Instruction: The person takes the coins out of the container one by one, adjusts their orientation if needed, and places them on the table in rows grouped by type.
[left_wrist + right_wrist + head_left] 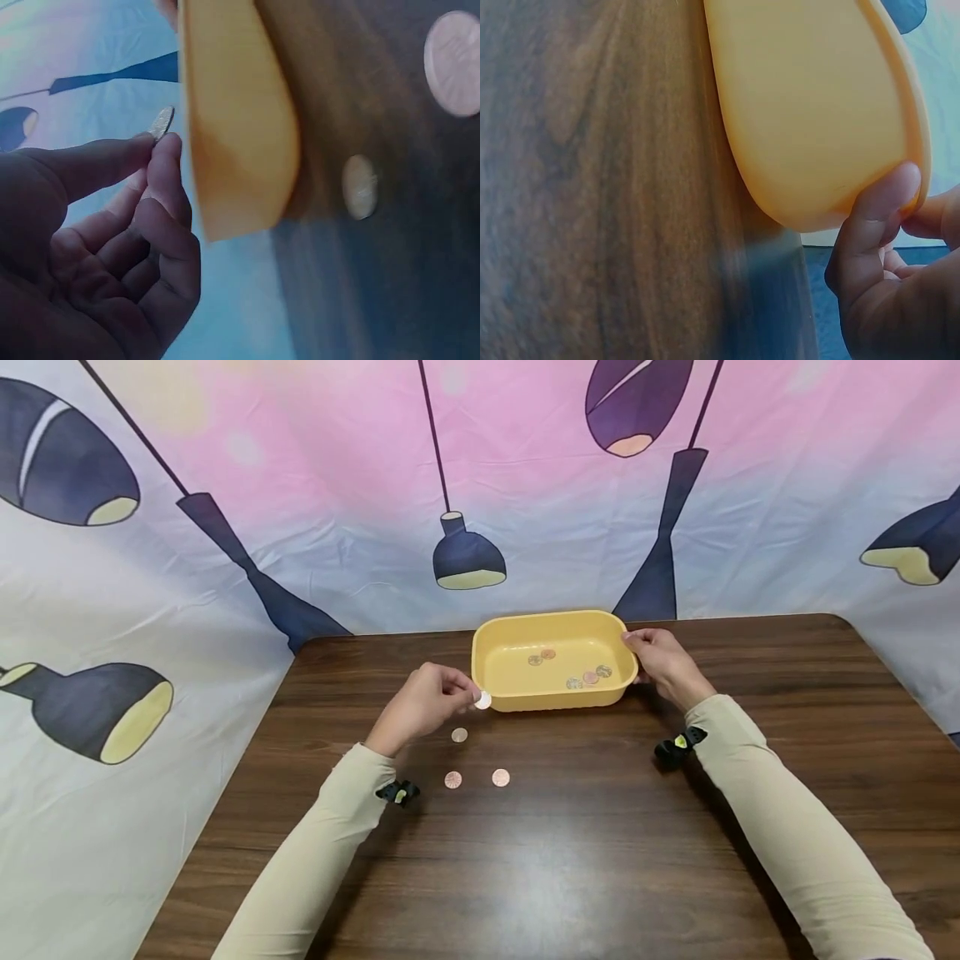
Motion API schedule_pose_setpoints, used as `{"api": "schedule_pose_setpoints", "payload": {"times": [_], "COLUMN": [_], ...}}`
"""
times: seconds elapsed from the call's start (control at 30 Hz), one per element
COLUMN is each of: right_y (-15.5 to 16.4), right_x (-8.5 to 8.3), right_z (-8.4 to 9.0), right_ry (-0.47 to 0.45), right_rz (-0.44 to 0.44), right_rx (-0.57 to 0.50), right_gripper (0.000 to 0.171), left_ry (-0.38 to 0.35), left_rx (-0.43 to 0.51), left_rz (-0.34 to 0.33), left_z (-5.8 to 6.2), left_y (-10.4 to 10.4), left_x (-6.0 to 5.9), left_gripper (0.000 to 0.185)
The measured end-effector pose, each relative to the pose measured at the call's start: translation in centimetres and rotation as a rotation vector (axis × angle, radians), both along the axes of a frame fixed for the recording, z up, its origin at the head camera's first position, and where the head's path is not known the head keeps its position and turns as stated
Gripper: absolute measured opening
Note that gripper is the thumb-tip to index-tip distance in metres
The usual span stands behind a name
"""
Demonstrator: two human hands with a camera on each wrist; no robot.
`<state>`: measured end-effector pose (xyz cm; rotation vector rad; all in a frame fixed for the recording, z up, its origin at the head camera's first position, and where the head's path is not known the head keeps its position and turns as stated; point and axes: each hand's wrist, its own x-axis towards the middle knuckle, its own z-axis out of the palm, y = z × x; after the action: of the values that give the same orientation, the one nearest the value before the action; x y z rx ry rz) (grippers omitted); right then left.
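Yellow plastic, plain and unmarked, forms the shallow rounded tub (551, 697) at the far middle of the dark wood counter (600, 843), with the right hand (663, 664) curled around its right rim. Five coins (573, 672) lie inside it and three loose coins (472, 764) lie before it. The left hand (427, 702) pinches a small pale coin (483, 700) just beside the tub's left wall, its lettering too small to read.

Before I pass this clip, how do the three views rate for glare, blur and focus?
Head view: sharp, with a soft glare patch on the near table. Left wrist view: left hand dark and shadowed, the pinched coin readable, the table coins soft. Right wrist view: tub and right hand very close and soft, wood grain smeared.
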<state>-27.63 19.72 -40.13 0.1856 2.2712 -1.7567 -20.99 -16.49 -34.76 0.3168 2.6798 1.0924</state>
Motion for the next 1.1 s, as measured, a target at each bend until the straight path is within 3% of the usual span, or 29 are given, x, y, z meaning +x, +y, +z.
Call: {"api": "schedule_pose_setpoints", "payload": {"times": [0.23, 0.37, 0.83, 1.1], "right_y": [0.2, 0.2, -0.1, 0.0], "right_x": [0.3, 0.3, 0.4, 0.3], "right_z": [-0.2, 0.0, -0.2, 0.0], "right_ry": [0.0, 0.011, 0.008, 0.017], "right_rz": [-0.015, -0.021, -0.03, -0.027], "right_rx": [0.0, 0.004, 0.028, 0.029], "right_gripper": [0.055, 0.054, 0.051, 0.051], "left_ry": [-0.161, -0.211, -0.169, -0.068], "left_rx": [0.006, 0.009, -0.179, -0.335], "left_rz": [0.006, 0.003, -0.065, -0.027], "left_z": [-2.8, -3.7, -4.4, -4.9], "left_y": [0.6, 1.0, 2.7, 3.1], "left_x": [-0.6, -0.9, -1.2, -1.2], "left_gripper": [0.013, 0.013, 0.022, 0.022]}}
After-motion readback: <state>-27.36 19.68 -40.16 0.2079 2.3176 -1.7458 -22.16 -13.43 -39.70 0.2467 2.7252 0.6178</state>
